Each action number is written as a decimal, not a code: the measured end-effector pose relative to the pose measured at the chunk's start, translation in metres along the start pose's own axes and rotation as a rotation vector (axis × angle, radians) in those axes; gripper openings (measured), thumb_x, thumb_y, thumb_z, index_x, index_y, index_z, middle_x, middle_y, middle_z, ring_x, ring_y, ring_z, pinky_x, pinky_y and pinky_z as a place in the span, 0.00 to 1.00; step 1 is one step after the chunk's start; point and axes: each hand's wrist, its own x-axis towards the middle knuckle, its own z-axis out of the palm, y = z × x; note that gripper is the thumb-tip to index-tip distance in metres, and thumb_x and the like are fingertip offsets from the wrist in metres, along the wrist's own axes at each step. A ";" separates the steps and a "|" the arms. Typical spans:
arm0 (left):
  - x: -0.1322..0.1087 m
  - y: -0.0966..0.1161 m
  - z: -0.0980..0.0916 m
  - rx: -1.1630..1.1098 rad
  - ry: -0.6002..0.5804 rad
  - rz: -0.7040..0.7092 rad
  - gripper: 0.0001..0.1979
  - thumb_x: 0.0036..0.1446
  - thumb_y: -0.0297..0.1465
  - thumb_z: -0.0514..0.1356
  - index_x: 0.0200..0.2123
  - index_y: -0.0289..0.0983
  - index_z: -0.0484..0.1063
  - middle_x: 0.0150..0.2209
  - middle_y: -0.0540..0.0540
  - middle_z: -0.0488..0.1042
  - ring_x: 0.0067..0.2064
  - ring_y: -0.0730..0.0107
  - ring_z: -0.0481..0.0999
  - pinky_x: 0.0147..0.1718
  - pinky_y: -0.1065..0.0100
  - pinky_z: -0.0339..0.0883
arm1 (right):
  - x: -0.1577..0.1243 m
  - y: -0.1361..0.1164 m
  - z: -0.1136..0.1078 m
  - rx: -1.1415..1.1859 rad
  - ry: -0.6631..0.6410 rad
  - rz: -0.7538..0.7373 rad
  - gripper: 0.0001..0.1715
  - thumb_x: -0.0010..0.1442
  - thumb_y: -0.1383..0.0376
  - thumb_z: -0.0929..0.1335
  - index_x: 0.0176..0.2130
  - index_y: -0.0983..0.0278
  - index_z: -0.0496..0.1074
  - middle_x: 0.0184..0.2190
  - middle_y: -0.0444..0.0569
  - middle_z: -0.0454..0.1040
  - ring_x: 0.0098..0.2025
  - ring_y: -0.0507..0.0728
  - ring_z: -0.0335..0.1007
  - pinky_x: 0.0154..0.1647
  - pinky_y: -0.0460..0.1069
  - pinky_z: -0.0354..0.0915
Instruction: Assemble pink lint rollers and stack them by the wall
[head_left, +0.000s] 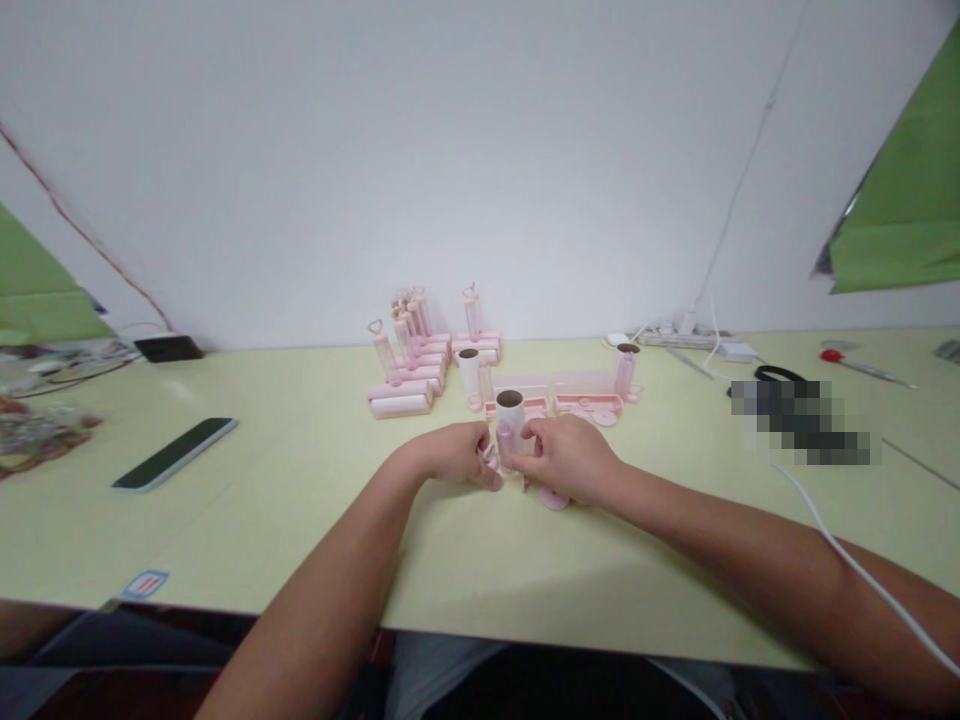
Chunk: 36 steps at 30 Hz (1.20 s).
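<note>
Near the middle of the table, my left hand (456, 453) has its fingers closed around a small pale pink piece (489, 457), partly hidden. Facing it, my right hand (574, 452) pinches a clear pink tube (506, 441). Right behind the tube stands a white paper roll (510, 402) with a brown hollow core. A round pink disc (555, 499) lies under my right hand, beside other pink bits that it partly covers. Just beyond are two open pink trays, the right tray (589, 403) next to another disc (604, 418).
Pink holders (401, 393) with upright tubes stand in rows toward the wall. Two more paper rolls, one left (469, 372) and one right (627, 352), stand behind my hands. A phone (176, 454) lies left; a power strip (679, 340), screwdriver (862, 368) and white cable (832, 530) are right.
</note>
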 end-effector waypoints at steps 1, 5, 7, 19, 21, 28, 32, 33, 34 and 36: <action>0.000 0.000 0.000 0.022 0.006 -0.032 0.26 0.39 0.43 0.68 0.41 0.37 0.71 0.35 0.50 0.75 0.36 0.65 0.72 0.32 0.71 0.59 | -0.001 0.001 -0.001 -0.003 0.004 0.002 0.21 0.56 0.46 0.69 0.34 0.60 0.78 0.28 0.48 0.79 0.30 0.57 0.73 0.26 0.48 0.52; 0.001 0.000 -0.001 0.083 0.011 -0.055 0.26 0.39 0.45 0.68 0.39 0.36 0.71 0.34 0.50 0.75 0.34 0.65 0.71 0.31 0.70 0.59 | -0.003 0.005 -0.003 0.003 0.026 0.004 0.21 0.56 0.46 0.69 0.36 0.60 0.78 0.28 0.49 0.79 0.30 0.57 0.72 0.26 0.48 0.51; 0.001 0.000 -0.001 0.110 0.001 -0.057 0.25 0.40 0.46 0.67 0.40 0.36 0.72 0.35 0.49 0.76 0.35 0.64 0.72 0.31 0.70 0.59 | -0.004 0.007 -0.005 0.014 0.032 0.002 0.21 0.55 0.47 0.70 0.36 0.60 0.78 0.28 0.49 0.79 0.30 0.57 0.71 0.26 0.48 0.51; 0.008 -0.003 0.007 0.245 -0.021 -0.124 0.23 0.42 0.50 0.64 0.32 0.37 0.73 0.34 0.46 0.78 0.33 0.61 0.74 0.29 0.67 0.58 | -0.036 0.062 -0.025 0.225 0.258 0.000 0.19 0.63 0.56 0.64 0.26 0.63 0.71 0.19 0.42 0.69 0.22 0.52 0.62 0.27 0.47 0.53; 0.009 -0.002 0.007 0.242 -0.015 -0.127 0.22 0.42 0.50 0.64 0.32 0.37 0.72 0.33 0.46 0.77 0.33 0.62 0.74 0.28 0.67 0.57 | -0.038 0.073 -0.023 0.272 0.286 0.042 0.19 0.62 0.55 0.64 0.25 0.63 0.70 0.19 0.42 0.68 0.22 0.51 0.61 0.27 0.47 0.53; 0.008 -0.004 0.003 0.210 -0.028 -0.121 0.22 0.41 0.49 0.65 0.31 0.38 0.69 0.31 0.49 0.74 0.31 0.65 0.71 0.29 0.69 0.57 | -0.026 0.096 -0.019 0.378 0.393 0.165 0.22 0.60 0.53 0.64 0.20 0.63 0.64 0.17 0.42 0.61 0.23 0.52 0.58 0.26 0.47 0.51; 0.002 -0.010 -0.007 0.201 -0.079 -0.104 0.21 0.39 0.46 0.66 0.30 0.38 0.67 0.29 0.52 0.71 0.30 0.68 0.67 0.28 0.70 0.55 | -0.022 0.103 -0.016 0.400 0.387 0.170 0.23 0.59 0.52 0.64 0.20 0.63 0.64 0.18 0.42 0.61 0.23 0.52 0.57 0.26 0.47 0.52; 0.000 -0.012 -0.010 0.177 -0.096 -0.098 0.19 0.39 0.43 0.66 0.30 0.38 0.67 0.28 0.52 0.70 0.29 0.69 0.66 0.27 0.70 0.55 | -0.021 0.104 -0.016 0.403 0.389 0.171 0.23 0.59 0.52 0.64 0.20 0.63 0.64 0.18 0.41 0.61 0.23 0.51 0.57 0.26 0.47 0.52; -0.002 -0.015 -0.012 0.140 -0.114 -0.094 0.17 0.40 0.41 0.65 0.30 0.38 0.66 0.27 0.53 0.69 0.28 0.70 0.65 0.26 0.70 0.55 | -0.020 0.106 -0.015 0.404 0.396 0.175 0.23 0.59 0.53 0.64 0.19 0.63 0.63 0.18 0.41 0.61 0.23 0.51 0.57 0.26 0.47 0.51; -0.005 -0.020 -0.016 0.060 -0.141 -0.096 0.12 0.42 0.37 0.62 0.29 0.38 0.65 0.23 0.54 0.66 0.26 0.71 0.64 0.25 0.71 0.54 | -0.019 0.109 -0.013 0.400 0.410 0.190 0.23 0.58 0.53 0.65 0.19 0.63 0.63 0.17 0.41 0.61 0.23 0.51 0.57 0.26 0.47 0.50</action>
